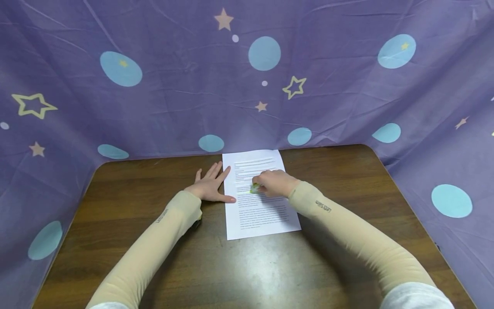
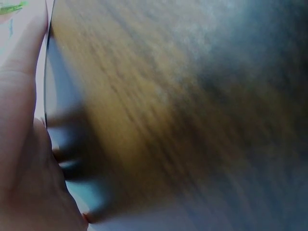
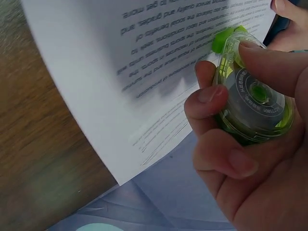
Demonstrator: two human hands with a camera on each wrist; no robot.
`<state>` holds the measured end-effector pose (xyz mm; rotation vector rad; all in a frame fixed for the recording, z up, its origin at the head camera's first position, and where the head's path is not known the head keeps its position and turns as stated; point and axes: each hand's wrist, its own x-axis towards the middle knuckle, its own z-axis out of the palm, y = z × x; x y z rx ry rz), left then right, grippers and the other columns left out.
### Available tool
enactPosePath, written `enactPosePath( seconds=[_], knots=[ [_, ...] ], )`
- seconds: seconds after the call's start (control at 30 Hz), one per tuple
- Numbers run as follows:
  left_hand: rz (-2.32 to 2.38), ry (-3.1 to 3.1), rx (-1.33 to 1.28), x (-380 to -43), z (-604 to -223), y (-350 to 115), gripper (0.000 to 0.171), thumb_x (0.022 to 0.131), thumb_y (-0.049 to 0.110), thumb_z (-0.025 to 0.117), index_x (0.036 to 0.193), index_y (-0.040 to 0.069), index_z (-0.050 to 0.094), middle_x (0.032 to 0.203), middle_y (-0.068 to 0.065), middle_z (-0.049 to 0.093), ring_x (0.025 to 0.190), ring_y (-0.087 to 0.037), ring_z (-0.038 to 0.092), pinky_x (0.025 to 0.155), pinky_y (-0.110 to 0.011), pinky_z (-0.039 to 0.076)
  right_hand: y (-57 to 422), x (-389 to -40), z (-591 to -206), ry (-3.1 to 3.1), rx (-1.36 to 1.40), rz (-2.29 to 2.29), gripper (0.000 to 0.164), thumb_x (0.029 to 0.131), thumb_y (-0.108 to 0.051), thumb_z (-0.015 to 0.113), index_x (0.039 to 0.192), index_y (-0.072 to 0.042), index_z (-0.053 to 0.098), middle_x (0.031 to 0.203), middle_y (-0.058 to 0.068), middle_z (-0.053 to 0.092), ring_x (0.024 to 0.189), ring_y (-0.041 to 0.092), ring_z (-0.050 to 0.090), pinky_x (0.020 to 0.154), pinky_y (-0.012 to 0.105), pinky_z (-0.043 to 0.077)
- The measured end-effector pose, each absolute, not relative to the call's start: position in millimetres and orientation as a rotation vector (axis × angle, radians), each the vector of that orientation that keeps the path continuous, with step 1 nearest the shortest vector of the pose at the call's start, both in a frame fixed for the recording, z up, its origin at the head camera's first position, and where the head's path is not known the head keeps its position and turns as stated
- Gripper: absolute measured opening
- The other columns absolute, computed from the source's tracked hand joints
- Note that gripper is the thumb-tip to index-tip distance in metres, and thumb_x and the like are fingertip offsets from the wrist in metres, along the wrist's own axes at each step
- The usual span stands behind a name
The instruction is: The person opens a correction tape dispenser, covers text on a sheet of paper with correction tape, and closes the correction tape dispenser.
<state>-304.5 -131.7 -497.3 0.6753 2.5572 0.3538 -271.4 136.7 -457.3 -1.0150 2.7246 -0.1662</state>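
Note:
A printed sheet of white paper (image 1: 231, 223) lies on the brown table, its far end at the backdrop. My left hand (image 1: 208, 189) is spread flat at the sheet's left edge, thumb on the paper. In the left wrist view, part of this hand (image 2: 19, 120) shows at the left. My right hand (image 1: 275, 182) grips a clear and green correction tape dispenser (image 3: 260, 96) over the middle of the text. Its green tip (image 3: 222, 41) points down at the print, thumb on one side and fingers curled round the other. Thin lines and pale strips show near the sheet's far end.
The wooden table (image 1: 173, 257) stretches out on both sides of the paper and in front of it. A purple curtain (image 1: 166, 86) with stars and blue dots hangs behind the table and along both sides. Beige sleeves (image 1: 355, 231) cover both forearms.

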Motion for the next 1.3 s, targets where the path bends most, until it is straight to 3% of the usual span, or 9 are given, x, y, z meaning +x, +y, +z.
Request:
enactPosePath(
  seconds=[0.27,1.0,1.3],
  knots=[
    [0.35,2.57,0.678,-306.0,-502.8,-133.9,0.132,0.075,0.091,0.062,0.169,0.025,-0.002,0.173,-0.012,-0.018,0.16,-0.029,-0.017,0.118,-0.071,-0.013,151.7,-269.0,-458.0,2.766,-1.029,-0.151,0.01,0.095,-0.007,0.074,0.093,-0.014,0.068,0.08,-0.001,0.062,0.072,0.014,0.053,0.064,0.039,0.053],
    [0.35,2.572,0.675,-309.4,-512.1,-134.5,0.128,0.078,0.087,0.064,0.169,0.027,-0.004,0.173,-0.008,-0.02,0.159,-0.027,-0.019,0.117,-0.07,-0.014,173.3,-262.5,-460.8,2.836,-1.062,-0.075,0.013,0.092,-0.007,0.076,0.092,-0.016,0.067,0.078,0.003,0.061,0.068,0.014,0.052,0.055,0.039,0.052],
    [0.36,2.585,0.677,-311.5,-514.2,-136.5,0.131,0.074,0.09,0.063,0.169,0.028,-0.003,0.174,-0.009,-0.018,0.16,-0.028,-0.017,0.118,-0.07,-0.013,188.0,-262.7,-457.6,2.832,-0.996,-0.096,0.014,0.091,-0.003,0.074,0.093,-0.014,0.067,0.078,0.003,0.06,0.065,0.016,0.052,0.053,0.038,0.049]
  ],
)
